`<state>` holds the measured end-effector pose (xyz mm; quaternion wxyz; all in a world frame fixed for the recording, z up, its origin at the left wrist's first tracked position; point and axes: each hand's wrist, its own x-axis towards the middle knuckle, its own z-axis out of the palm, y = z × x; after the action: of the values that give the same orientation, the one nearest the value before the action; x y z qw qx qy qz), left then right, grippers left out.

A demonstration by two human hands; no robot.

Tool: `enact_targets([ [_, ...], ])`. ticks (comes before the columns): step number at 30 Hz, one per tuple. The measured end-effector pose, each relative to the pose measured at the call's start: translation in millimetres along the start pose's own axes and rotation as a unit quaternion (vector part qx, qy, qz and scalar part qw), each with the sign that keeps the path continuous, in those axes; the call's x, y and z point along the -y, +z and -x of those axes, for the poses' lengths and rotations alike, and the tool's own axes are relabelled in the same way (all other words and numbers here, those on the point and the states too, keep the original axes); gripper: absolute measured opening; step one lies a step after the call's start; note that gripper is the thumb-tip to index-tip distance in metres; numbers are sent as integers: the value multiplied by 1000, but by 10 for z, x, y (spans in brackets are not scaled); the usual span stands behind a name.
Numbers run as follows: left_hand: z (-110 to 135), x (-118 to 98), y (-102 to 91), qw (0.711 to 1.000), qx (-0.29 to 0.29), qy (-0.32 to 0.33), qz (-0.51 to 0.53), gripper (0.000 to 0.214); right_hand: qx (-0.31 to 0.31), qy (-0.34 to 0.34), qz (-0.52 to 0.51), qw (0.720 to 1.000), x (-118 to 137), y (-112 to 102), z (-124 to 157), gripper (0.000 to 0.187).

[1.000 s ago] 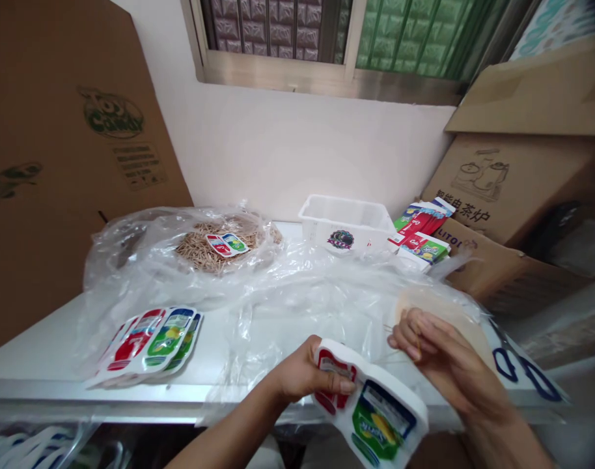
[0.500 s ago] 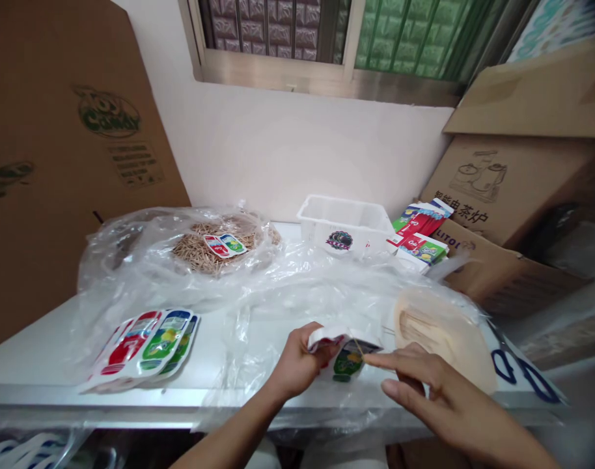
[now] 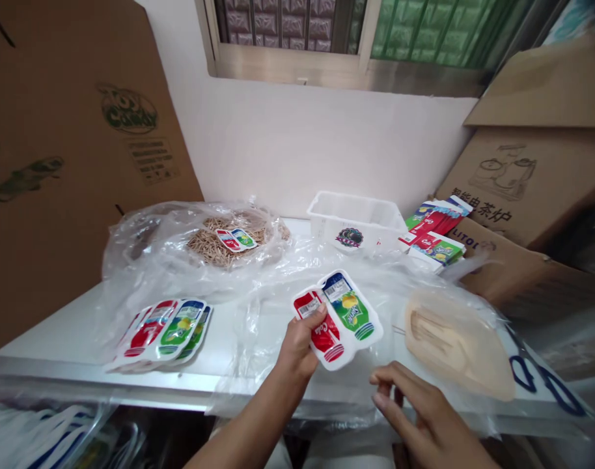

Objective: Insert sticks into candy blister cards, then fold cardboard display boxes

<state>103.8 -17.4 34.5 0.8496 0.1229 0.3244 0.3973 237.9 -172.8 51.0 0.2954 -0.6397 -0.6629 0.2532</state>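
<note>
My left hand point(image 3: 302, 342) grips a twin packet point(image 3: 353, 309) by its red cola half, thumb on the front; the green Sprite half tilts up to the right. The packet is held above the clear plastic sheet, its printed face toward me. Below and right of it, my right hand point(image 3: 415, 404) has bent fingers, with a small gap between thumb and forefinger and nothing visible in them. Beyond that hand lies a beige tray point(image 3: 461, 358) with thin sticks point(image 3: 427, 331). A fanned stack of similar packets point(image 3: 168, 329) rests on the left of the table.
A plastic bag point(image 3: 146, 244) holds a heap of brown sticks point(image 3: 207, 244) with one packet on top. At the back stand a white plastic bin point(image 3: 360, 221) and folded printed cartons point(image 3: 437, 228). Cardboard boxes point(image 3: 97, 176) flank the table. Blue-handled scissors point(image 3: 525, 374) lie at the right.
My left hand has raised the packet and turned its printed face toward me. My right hand has moved away from it, and the thin stick seen at its fingertip no longer shows.
</note>
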Motion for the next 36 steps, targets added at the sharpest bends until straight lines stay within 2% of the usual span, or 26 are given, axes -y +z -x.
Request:
enact_targets([
  [5,0,70,20,997,-29,-55,44,22,-66,-34,-1,997,-47,219,-86,30],
  [8,22,39,29,995,-37,-75,50,23,-88,6,-50,995,-111,214,-60,31],
  [11,30,5,52,995,-36,-69,60,26,-118,79,-130,981,-164,226,-21,33],
  [14,43,45,76,997,-45,-32,62,28,-211,155,-261,929,-175,321,-81,49],
  [16,72,120,86,998,-33,-27,52,29,-223,170,-363,888,-159,409,-198,60],
  [19,137,217,72,1000,3,-9,1,35,-211,173,-455,848,-136,495,-402,58],
  [22,161,176,17,993,12,72,-90,40,-263,185,-468,823,-148,480,-506,56],
  [26,49,-38,-58,964,29,169,-205,53,-270,201,-453,825,-151,404,-485,58],
  [29,-85,-145,-91,955,73,136,-254,46,-255,219,-429,838,-116,374,-476,54],
  [32,-169,-171,-125,962,114,77,-237,41,-253,215,-430,840,-95,340,-520,50],
  [36,-221,-158,-158,966,126,67,-218,43,-247,223,-437,836,-101,302,-620,50],
])
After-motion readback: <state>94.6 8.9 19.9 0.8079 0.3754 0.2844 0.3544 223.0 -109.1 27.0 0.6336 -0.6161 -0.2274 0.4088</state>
